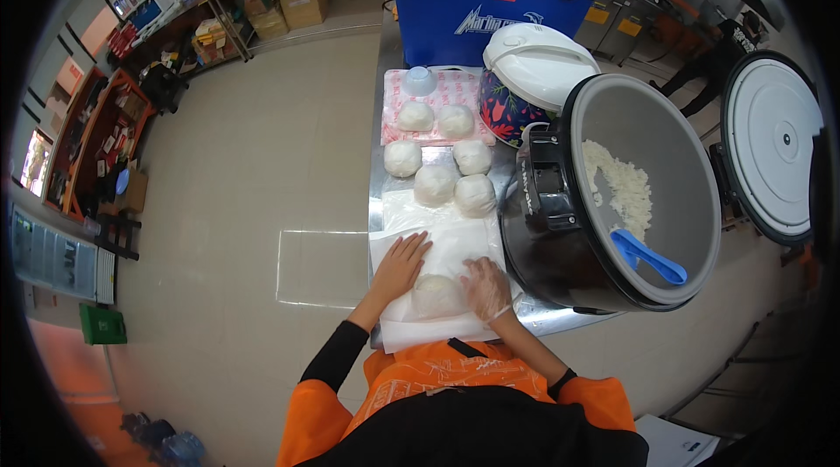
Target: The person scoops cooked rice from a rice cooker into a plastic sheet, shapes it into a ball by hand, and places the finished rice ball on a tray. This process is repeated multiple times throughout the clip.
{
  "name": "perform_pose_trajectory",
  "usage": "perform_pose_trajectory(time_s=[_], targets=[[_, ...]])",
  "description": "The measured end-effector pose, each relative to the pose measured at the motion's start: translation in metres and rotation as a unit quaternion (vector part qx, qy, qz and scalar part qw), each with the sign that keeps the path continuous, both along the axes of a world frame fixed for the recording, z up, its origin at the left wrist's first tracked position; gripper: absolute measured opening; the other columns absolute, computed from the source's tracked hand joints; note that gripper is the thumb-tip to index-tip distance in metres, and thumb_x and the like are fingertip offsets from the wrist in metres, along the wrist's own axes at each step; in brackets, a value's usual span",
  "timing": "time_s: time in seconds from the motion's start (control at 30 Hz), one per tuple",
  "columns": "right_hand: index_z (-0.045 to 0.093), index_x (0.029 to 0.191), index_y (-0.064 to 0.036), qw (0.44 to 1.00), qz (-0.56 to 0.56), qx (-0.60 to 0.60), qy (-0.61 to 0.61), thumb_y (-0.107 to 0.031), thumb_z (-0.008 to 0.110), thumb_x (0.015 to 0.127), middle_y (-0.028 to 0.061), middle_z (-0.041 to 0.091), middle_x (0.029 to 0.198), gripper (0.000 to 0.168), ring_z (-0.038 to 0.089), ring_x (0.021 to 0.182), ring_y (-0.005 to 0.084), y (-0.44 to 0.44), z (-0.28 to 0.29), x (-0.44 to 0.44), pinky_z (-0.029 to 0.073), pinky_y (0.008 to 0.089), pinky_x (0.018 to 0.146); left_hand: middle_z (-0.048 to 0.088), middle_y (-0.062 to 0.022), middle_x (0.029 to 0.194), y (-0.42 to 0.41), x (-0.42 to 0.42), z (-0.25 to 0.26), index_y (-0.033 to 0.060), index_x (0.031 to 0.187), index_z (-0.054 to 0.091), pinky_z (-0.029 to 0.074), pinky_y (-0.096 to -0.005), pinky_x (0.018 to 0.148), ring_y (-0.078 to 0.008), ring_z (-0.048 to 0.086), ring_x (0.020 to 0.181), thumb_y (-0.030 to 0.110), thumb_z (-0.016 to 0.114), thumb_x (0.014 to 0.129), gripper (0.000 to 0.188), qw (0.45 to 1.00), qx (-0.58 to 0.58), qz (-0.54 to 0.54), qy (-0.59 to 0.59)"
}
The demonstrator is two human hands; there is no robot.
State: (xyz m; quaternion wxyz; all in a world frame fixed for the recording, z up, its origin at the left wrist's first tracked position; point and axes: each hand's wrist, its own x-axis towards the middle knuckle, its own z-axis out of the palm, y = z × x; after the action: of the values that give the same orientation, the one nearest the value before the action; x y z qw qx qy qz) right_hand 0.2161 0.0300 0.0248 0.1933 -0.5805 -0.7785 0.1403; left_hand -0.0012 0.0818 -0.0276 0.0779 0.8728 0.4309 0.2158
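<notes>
My bare left hand (pixel 400 265) lies flat on a sheet of white paper (pixel 459 239), its fingers slightly spread. On my right hand (pixel 487 284) is a clear plastic glove. Its bent fingers rest on the paper and it grips nothing that I can see. Between my two wrists sits a rounded white mound (pixel 438 297), which looks like rice under a thin wrapper. Beyond the paper stand several white wrapped balls (pixel 434 185), some on a clear plastic sheet. Two more wrapped balls (pixel 415 117) are on a pink printed sheet (pixel 394 92), near a small pale blue bowl (pixel 420 81).
To the right, a large open rice cooker (pixel 682 139) holds some rice (pixel 630 191) and a blue rice paddle (pixel 650 258). A flower-patterned pot (pixel 508 106) and a blue cooler box (pixel 492 14) stand behind. The steel table's left edge (pixel 375 185) borders the floor. Another person (pixel 722 50) stands far right.
</notes>
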Motion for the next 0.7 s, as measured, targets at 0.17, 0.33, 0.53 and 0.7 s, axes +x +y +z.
perform_pose_trajectory(time_s=[0.17, 0.33, 0.53, 0.7], targets=[[0.064, 0.100, -0.007, 0.960, 0.238, 0.012, 0.147, -0.016, 0.059, 0.081, 0.0127, 0.060, 0.105, 0.022, 0.058, 0.093, 0.0297, -0.033, 0.021, -0.019, 0.047, 0.0406, 0.080, 0.050, -0.0120, 0.124, 0.032, 0.011, 0.015, 0.0073, 0.127, 0.048, 0.039, -0.0422, 0.093, -0.0295, 0.049, 0.109, 0.028, 0.063, 0.082, 0.051, 0.996, -0.079, 0.030, -0.011], [0.065, 0.106, -0.010, 0.978, 0.205, 0.008, 0.040, -0.014, 0.055, 0.081, 0.0128, 0.055, 0.125, 0.027, 0.052, 0.115, 0.0298, -0.044, -0.014, -0.024, 0.044, 0.0416, 0.091, 0.054, -0.0115, 0.109, 0.030, -0.025, 0.017, 0.0092, 0.117, 0.054, 0.043, -0.0407, 0.083, -0.0292, 0.053, 0.097, 0.032, 0.067, 0.079, 0.047, 0.995, -0.068, 0.067, 0.001], [0.062, 0.114, -0.010, 0.977, 0.189, -0.001, 0.098, -0.010, 0.053, 0.079, 0.0138, 0.049, 0.133, 0.036, 0.045, 0.124, 0.0308, -0.045, -0.031, -0.022, 0.039, 0.0442, 0.100, 0.055, -0.0107, 0.104, 0.030, -0.052, 0.017, 0.0091, 0.109, 0.057, 0.045, -0.0391, 0.078, -0.0282, 0.053, 0.095, 0.030, 0.068, 0.079, 0.039, 0.999, -0.029, 0.025, 0.033], [0.058, 0.120, -0.011, 0.981, 0.174, -0.006, 0.090, -0.009, 0.050, 0.081, 0.0132, 0.046, 0.136, 0.040, 0.044, 0.125, 0.0307, -0.050, -0.026, -0.025, 0.037, 0.0427, 0.102, 0.055, -0.0096, 0.102, 0.030, -0.003, 0.010, 0.0086, 0.111, 0.056, 0.044, -0.0388, 0.078, -0.0272, 0.053, 0.096, 0.028, 0.070, 0.077, 0.042, 0.997, -0.057, 0.057, -0.013]])
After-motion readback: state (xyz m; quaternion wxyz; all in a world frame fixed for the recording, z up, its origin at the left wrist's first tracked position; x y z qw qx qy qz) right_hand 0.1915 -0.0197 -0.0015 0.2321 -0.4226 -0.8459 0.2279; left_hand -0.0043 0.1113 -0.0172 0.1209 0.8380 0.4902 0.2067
